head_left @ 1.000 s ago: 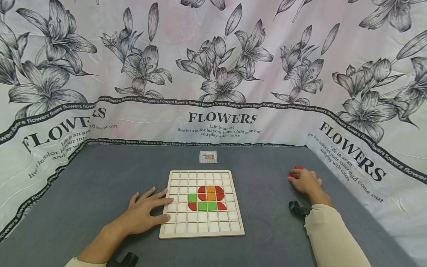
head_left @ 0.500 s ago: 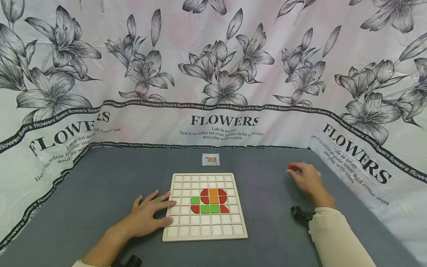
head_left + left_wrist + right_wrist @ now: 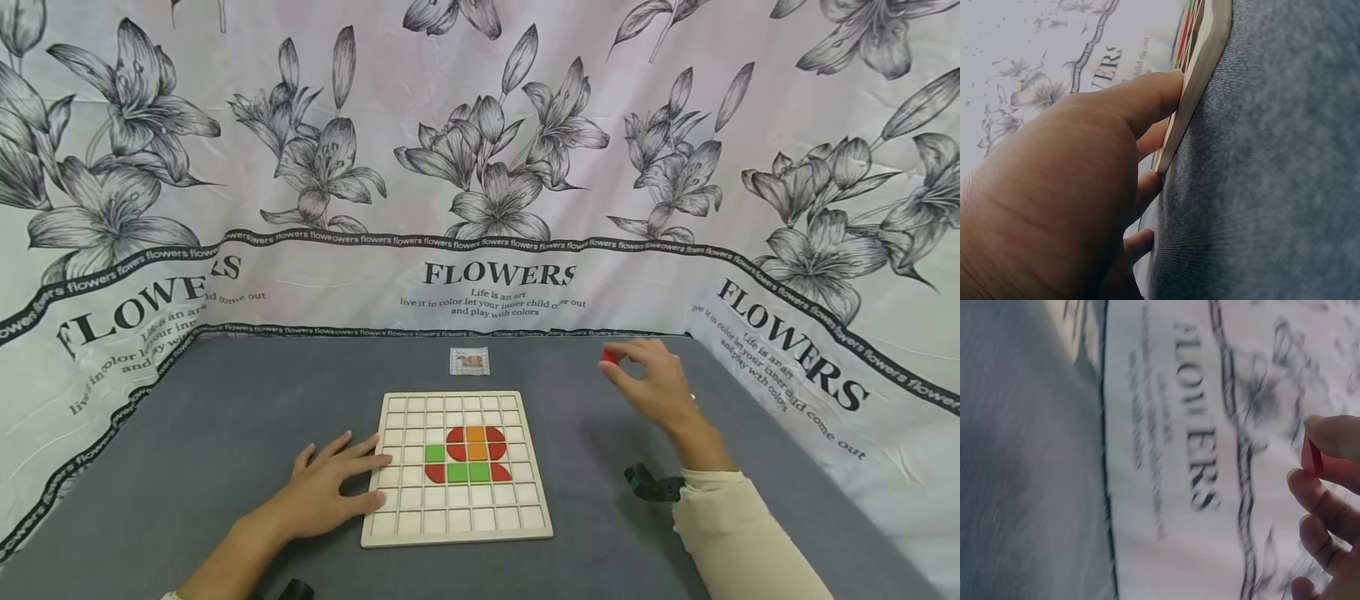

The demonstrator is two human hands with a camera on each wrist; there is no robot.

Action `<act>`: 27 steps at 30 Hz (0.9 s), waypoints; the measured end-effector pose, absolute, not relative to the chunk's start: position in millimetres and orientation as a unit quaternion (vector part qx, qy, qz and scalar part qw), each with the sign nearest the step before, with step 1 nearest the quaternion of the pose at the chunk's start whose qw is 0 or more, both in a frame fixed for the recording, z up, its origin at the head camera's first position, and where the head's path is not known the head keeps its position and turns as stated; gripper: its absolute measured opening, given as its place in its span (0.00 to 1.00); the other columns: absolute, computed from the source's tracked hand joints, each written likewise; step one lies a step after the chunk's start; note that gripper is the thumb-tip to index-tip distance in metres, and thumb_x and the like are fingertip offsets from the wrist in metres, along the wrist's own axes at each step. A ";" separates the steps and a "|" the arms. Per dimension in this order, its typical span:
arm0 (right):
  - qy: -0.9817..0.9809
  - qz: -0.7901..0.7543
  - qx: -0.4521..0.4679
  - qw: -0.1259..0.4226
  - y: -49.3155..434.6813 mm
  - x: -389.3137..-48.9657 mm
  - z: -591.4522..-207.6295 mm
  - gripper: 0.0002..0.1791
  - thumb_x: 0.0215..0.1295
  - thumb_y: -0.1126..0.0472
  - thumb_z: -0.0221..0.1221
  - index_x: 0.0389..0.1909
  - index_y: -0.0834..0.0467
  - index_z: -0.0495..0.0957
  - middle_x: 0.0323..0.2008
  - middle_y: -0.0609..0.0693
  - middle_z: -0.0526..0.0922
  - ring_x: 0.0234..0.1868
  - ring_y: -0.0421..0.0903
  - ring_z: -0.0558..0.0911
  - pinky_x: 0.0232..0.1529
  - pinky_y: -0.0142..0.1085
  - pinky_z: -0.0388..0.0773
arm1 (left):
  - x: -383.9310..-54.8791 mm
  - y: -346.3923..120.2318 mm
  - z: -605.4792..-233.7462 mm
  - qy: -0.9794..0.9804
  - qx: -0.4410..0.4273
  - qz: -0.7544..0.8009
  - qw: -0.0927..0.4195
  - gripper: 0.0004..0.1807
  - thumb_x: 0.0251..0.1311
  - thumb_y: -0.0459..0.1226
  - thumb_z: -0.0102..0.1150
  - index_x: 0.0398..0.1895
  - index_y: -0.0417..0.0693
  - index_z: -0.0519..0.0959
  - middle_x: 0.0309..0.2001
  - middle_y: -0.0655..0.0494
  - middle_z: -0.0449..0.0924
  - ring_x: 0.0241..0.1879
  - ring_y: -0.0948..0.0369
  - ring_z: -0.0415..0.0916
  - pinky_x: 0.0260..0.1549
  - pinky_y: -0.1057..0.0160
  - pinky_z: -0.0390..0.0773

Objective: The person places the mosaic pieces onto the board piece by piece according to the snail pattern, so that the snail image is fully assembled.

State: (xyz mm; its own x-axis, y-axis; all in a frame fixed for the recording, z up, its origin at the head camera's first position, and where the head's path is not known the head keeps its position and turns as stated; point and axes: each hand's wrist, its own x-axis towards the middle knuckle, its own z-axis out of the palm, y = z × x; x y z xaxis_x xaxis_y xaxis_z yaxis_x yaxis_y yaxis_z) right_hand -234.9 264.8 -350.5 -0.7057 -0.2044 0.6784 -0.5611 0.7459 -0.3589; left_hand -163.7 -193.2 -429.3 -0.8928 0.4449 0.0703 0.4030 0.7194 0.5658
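In the head view a wooden grid board (image 3: 457, 539) lies on the grey table, with red, orange and green tiles (image 3: 458, 472) set in its middle cells. Spread fingers of my left hand (image 3: 318, 492) rest along the board's left edge; the left wrist view has the thumb against its wooden side (image 3: 1200, 81). Off to the right, above the table, my right hand (image 3: 656, 387) pinches a small red tile (image 3: 609, 356) between thumb and forefinger. In the right wrist view that red tile (image 3: 1311, 456) shows a thin side, its other fingers loosely curled beneath.
Behind the board lies a small picture card (image 3: 469, 362) printed with a coloured pattern on a grid. A white flower-printed cloth (image 3: 498, 292) stands round the table's back and sides. Dark straps with camera mounts (image 3: 654, 485) sit at the wrists.
My right hand has lifted the red tile from the right side of the table and carried it left and up. The left hand has stayed at the board's edge.
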 end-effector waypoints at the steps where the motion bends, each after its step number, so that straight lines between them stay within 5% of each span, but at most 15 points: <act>1: -0.873 0.288 0.225 0.323 259.6 -233.7 -348.2 0.13 0.57 0.65 0.68 0.44 0.62 0.85 0.40 0.55 0.84 0.45 0.55 0.74 0.45 0.58 0.63 | -163.7 -193.5 -429.3 0.926 0.229 0.297 0.035 0.31 0.60 0.59 0.59 0.64 0.59 0.76 0.71 0.53 0.59 0.71 0.40 0.43 0.58 0.29 0.28; 14: -0.818 0.329 0.318 0.349 208.4 -225.3 -332.6 0.15 0.53 0.68 0.70 0.44 0.62 0.85 0.38 0.50 0.83 0.44 0.52 0.76 0.45 0.48 0.68 | -164.5 -193.1 -432.2 0.928 0.230 0.292 0.033 0.31 0.59 0.60 0.59 0.63 0.59 0.76 0.71 0.55 0.60 0.71 0.41 0.44 0.58 0.29 0.29; 27: -0.804 0.349 0.367 0.313 139.2 -223.8 -339.4 0.15 0.56 0.64 0.69 0.44 0.65 0.84 0.36 0.49 0.82 0.41 0.50 0.74 0.42 0.48 0.69 | -164.5 -191.5 -432.3 0.928 0.227 0.294 0.034 0.31 0.59 0.59 0.59 0.64 0.60 0.76 0.71 0.55 0.59 0.72 0.42 0.44 0.58 0.30 0.29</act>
State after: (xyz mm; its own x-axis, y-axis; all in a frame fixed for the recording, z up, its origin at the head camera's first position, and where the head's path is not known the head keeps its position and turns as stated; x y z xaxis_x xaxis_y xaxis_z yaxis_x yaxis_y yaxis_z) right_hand -223.8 139.2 -339.4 -0.5350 -0.3704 0.7593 -0.8077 0.4878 -0.3311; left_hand -164.5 -191.5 -432.3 -0.8943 0.4420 0.0700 0.4014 0.7233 0.5619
